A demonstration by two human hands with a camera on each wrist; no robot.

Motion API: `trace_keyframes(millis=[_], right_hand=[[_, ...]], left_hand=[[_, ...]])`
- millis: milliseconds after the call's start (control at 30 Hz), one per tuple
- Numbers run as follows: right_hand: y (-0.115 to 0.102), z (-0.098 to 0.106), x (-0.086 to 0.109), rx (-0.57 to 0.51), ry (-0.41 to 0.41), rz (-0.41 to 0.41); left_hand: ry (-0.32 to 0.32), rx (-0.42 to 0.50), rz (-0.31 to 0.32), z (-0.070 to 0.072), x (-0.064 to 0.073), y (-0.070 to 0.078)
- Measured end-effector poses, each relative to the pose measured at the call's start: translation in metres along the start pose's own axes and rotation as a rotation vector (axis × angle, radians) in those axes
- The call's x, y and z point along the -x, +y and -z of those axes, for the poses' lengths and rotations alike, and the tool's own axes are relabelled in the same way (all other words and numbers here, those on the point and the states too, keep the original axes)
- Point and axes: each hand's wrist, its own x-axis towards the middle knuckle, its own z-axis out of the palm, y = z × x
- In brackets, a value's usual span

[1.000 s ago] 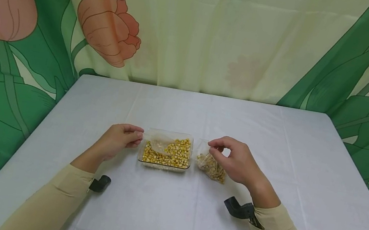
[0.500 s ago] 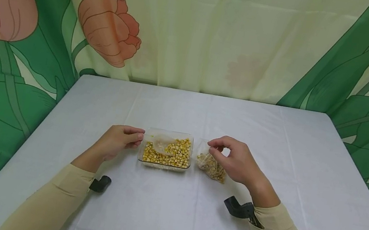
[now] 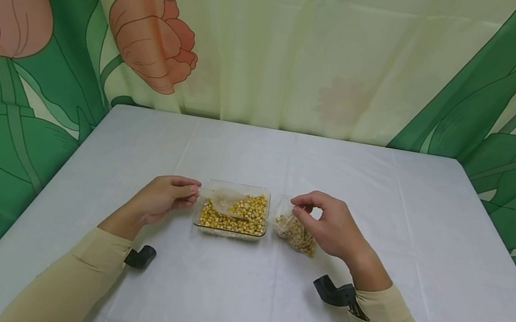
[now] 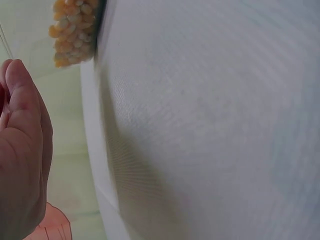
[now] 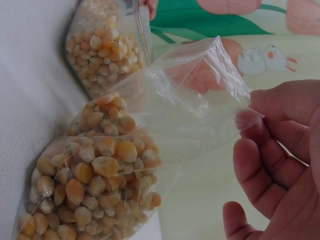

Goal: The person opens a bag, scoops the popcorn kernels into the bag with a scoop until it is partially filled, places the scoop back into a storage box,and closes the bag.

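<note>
In the head view my left hand point(image 3: 165, 198) is at the left rim of a glass container point(image 3: 228, 233) filled with yellow corn kernels point(image 3: 254, 215). Its thumb and fingertips pinch the end of a clear, scoop-shaped plastic piece point(image 3: 226, 201) that lies tilted on the kernels. Its exact kind is hard to tell. To the right, my right hand point(image 3: 331, 226) pinches the top edge of a clear plastic bag point(image 5: 200, 100), thumb against index finger. Corn kernels point(image 5: 95, 175) fill the bag's lower part, which rests on the table. The left wrist view shows the left hand point(image 4: 22, 150) and a container corner.
A white cloth point(image 3: 226, 297) covers the table. Behind its far edge hangs a printed curtain point(image 3: 276, 45) with flowers and leaves. Black wrist cameras point(image 3: 140, 256) sit on both forearms, close above the cloth.
My left hand has shifted very slightly right and back left, and the clear piece on the kernels has moved a little with it. My right hand and the bag have stayed put.
</note>
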Motion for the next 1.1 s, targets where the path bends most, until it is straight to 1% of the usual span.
trace_keyframes(millis=[267, 600, 800, 1100], right_hand=[[0.0012, -0.0004, 0.0006, -0.003, 0.005, -0.005], [0.0019, -0.0003, 0.0013, -0.004, 0.007, -0.008], [0.0019, 0.0001, 0.0011, -0.004, 0.011, -0.006], [0.0015, 0.0011, 0.0009, -0.002, 0.007, -0.009]], left_hand=[[-0.008, 0.011, 0.012, 0.0012, -0.0017, -0.0001], [0.001, 0.080, 0.023, 0.0012, -0.0016, 0.0003], [0.002, 0.118, 0.009, 0.0038, -0.0002, 0.0032], [0.014, 0.121, 0.000, 0.0066, 0.0020, 0.0066]])
